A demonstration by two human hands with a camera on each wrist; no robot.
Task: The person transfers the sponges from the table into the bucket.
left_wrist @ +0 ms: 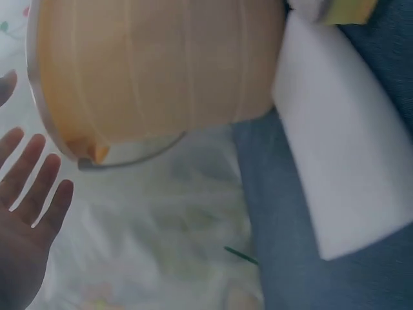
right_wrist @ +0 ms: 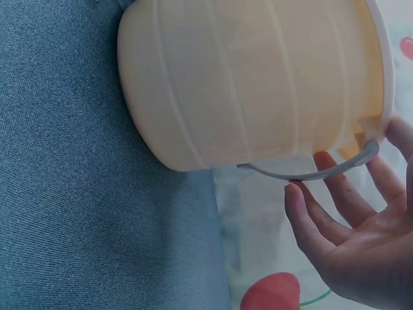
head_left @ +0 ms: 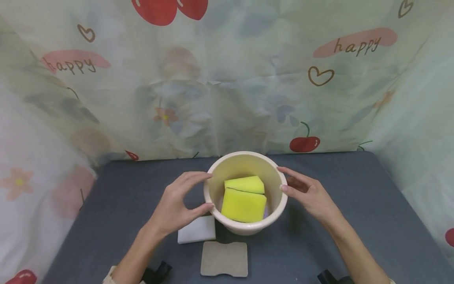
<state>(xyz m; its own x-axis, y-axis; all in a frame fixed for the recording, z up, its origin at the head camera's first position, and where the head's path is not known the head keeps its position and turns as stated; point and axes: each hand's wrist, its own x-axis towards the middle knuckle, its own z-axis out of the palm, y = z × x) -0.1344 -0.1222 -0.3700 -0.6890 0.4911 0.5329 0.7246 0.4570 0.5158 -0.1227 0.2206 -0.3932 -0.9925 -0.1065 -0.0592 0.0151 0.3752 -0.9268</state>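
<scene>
Cream bucket [head_left: 244, 228] looks upright on the tabletop [head_left: 354, 197], around mid-width, nearer the far edge than the side edges. Left hand [head_left: 173, 205] and right hand [head_left: 315, 197] at opposite sides of its rim, probably to steady it evenly. Left fingers spread wide, thumb well apart, tips at the rim, no grip around anything; firm contact can't be told. Right fingers loosely bent and parted, fingertips at the rim, others beside the grey handle [right_wrist: 303, 176], not closed on it. Two yellow sponges [head_left: 244, 205] sit inside, one in front of the other, likely kept together by the bucket wall; purple bit [head_left: 265, 213] beside them, mostly hidden. White block [head_left: 196, 230] lies flat toward the left edge from the bucket, beige pad [head_left: 224, 260] nearer the person; both presumably set there within easy reach. Surface: dark blue-grey, fabric-looking, far corners rounded. Room: pale printed curtain [head_left: 230, 118] behind the far edge and along both sides, cherries, hearts, flowers, "happy" lettering.
</scene>
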